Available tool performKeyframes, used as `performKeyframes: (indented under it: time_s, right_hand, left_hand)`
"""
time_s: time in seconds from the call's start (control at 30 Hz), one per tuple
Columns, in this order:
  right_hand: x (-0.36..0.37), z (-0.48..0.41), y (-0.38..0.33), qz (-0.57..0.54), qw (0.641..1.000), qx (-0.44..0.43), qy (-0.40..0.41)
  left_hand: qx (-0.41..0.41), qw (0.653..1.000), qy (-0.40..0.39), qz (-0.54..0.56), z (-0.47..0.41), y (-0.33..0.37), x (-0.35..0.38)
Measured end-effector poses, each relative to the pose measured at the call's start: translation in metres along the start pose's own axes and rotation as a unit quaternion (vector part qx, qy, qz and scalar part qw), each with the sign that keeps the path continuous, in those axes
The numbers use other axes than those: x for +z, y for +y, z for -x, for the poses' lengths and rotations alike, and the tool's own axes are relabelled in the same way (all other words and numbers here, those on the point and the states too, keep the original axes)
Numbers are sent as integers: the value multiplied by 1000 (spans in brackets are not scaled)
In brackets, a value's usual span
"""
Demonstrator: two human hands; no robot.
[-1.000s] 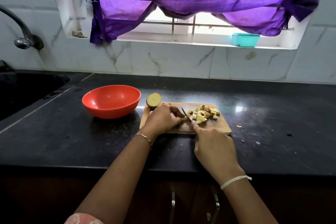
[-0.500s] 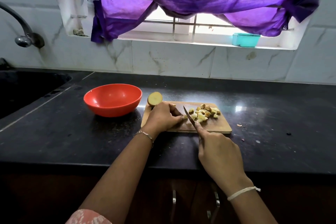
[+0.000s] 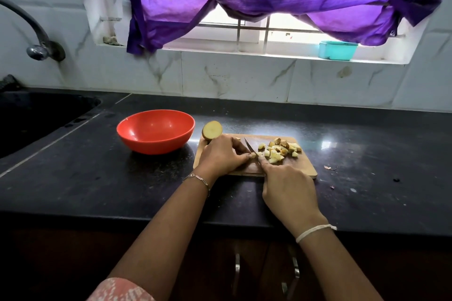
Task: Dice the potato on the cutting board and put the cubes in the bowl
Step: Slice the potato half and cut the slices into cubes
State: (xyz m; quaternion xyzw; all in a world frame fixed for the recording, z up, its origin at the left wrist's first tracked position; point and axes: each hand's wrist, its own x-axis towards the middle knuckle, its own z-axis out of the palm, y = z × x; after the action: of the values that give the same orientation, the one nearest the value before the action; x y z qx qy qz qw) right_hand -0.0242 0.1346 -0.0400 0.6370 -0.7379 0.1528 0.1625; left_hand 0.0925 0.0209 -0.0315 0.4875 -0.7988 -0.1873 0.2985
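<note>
With the left hand (image 3: 221, 154) curled on a potato piece (image 3: 252, 154) mid cutting board (image 3: 300, 168) and the right hand (image 3: 288, 188) gripping the knife (image 3: 250, 148), cut evenly with fingertips tucked, then sweep the cubes (image 3: 278, 151) near its far right corner into the orange bowl (image 3: 156, 129) beside its left edge.

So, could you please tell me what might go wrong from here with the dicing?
The knife in the right hand is right beside the fingers of the left hand, which pinch a small potato piece; a slip could nick them. The potato half sits at the far left corner of the cutting board and might roll onto the counter.
</note>
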Motion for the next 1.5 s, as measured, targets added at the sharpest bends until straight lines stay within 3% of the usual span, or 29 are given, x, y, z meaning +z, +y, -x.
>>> performKeyframes:
  time_s: [0.2,0.63,1.0,1.5]
  right_hand:
    - [-2,18,3,-54,997,47,15]
    - [-1,6,-2,10,1000,-20,7]
    - [0,15,-1,-59,997,30,26]
    - [-10,13,-21,41,999,-20,-13]
  left_hand:
    - [-1,1000,22,-18,2,3,2]
    - [1,1000,-8,5,-3,0,4]
    - [2,1000,6,18,-5,-4,7]
    - [-11,1000,-6,16,0,2,3]
